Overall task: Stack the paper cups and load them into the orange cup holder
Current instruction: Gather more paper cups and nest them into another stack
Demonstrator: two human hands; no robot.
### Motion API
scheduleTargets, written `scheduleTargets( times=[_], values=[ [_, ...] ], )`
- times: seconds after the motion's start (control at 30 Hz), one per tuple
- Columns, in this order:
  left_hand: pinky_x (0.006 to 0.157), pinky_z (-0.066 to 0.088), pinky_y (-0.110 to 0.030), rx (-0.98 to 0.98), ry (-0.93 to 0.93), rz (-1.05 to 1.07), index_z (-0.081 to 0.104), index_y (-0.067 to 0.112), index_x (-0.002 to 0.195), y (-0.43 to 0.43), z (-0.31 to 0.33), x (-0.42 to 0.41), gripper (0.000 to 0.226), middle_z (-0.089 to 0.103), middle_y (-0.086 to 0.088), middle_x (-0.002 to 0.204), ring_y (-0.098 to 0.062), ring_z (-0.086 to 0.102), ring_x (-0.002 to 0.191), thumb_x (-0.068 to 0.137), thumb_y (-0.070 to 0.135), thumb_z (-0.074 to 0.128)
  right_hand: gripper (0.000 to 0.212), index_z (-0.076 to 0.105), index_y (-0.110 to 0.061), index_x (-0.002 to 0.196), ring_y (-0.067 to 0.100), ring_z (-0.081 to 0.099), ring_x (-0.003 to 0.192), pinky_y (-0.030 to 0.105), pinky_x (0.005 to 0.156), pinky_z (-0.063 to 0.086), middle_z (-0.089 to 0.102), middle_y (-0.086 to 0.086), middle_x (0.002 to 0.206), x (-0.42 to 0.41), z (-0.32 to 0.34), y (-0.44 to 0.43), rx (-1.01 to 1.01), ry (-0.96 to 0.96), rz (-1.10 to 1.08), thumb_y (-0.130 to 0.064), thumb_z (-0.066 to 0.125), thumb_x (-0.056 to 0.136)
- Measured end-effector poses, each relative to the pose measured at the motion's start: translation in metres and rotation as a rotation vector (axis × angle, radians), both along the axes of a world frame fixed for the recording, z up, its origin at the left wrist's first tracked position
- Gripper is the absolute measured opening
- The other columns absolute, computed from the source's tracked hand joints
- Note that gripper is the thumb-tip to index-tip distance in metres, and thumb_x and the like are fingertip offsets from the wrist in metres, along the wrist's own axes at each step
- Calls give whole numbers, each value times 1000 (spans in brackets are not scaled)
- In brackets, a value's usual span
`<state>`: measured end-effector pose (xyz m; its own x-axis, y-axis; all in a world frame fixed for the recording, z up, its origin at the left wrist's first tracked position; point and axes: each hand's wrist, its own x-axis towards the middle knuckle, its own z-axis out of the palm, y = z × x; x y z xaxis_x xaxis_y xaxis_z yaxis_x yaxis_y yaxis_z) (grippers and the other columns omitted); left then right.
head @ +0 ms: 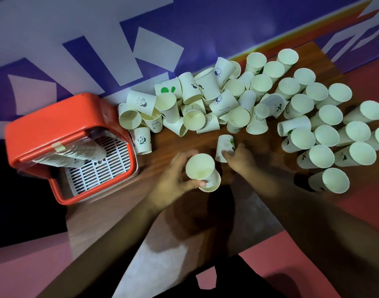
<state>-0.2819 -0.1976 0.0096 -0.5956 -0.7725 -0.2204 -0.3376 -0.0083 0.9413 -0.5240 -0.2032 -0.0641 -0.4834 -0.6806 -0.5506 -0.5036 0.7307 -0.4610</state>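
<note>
Cups under both my hands, on the brown wooden table [111, 214].
My left hand [175, 179] has its fingers and thumb curled round a short stack of white paper cups [202, 172], mouth up and tilted toward me. My right hand [241, 158] has its fingertips on a white paper cup with a green print [225, 145] just beyond the stack; motion blur hides whether they have closed on it. The orange plastic cup holder [55, 127] sits at the far left with a nested row of cups [76, 154] lying on its white slotted tray. A jumbled heap of loose cups [184, 108] lies beyond my hands, and upright cups [326, 125] crowd the right side.
</note>
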Motion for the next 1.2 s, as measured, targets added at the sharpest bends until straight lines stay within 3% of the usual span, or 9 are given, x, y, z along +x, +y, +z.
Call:
scheduleTargets(
  times=[0.07,0.2,0.43,0.57,0.67,0.73,0.8,0.97,1.2],
  values=[
    [111,38,-28,-40,-93,-50,44,24,144,6,-9,-1,85,44,6,136,-11,43,133,71,39,84,64,42,1,133,35,58,115,30,73,41,56,21,129,1,-2,2,16,-58,-40,-42,61,90],
    [106,31,-11,-106,-218,-113,46,17,144,14,-30,-9,86,39,7,128,-9,41,125,70,24,89,62,48,-1,129,32,58,113,29,75,40,58,17,127,-2,-4,15,-5,-120,-76,-40,67,84],
    [90,42,-28,-201,-397,-112,40,26,140,21,-54,-25,88,39,9,130,-15,44,122,67,33,89,68,48,-23,129,21,57,105,36,87,53,51,7,126,-13,28,36,-193,-155,-44,-46,69,69],
    [110,29,-30,-99,-370,-132,26,24,151,16,-50,-17,107,32,6,143,-7,27,132,67,45,88,73,44,-36,125,13,58,105,36,87,54,51,-1,124,-12,61,46,-300,-200,115,-52,71,59],
    [117,24,-31,-63,-381,-77,34,24,149,1,-41,6,81,36,9,144,-9,28,140,82,36,79,71,43,-38,119,11,59,105,41,86,56,53,-7,119,-5,81,54,-373,-183,236,-55,75,58],
    [111,40,-38,-135,-384,29,49,23,138,-14,-35,24,52,48,6,135,-17,49,128,91,28,70,63,47,-36,115,9,58,102,38,84,56,52,-10,115,1,90,58,-419,-137,338,-53,77,62],
    [100,49,-38,-210,-421,99,55,19,129,-32,-29,39,37,55,-2,126,-17,56,114,94,23,65,61,52,-32,117,7,55,101,32,86,52,50,-11,115,9,95,61,-452,-98,452,-50,79,65],
    [97,44,-37,-334,-568,238,57,8,123,-73,-21,46,38,54,-13,119,-27,54,111,88,19,68,67,54,-18,128,19,49,113,32,99,41,50,-2,123,33,78,62,-462,68,754,-46,78,71],
    [105,37,-42,-393,-618,380,55,5,123,-101,-16,30,42,46,-20,125,-37,43,120,83,11,65,70,53,-17,132,23,48,120,39,99,40,53,-1,130,53,43,66,-433,240,942,-45,77,72]
  ],
)
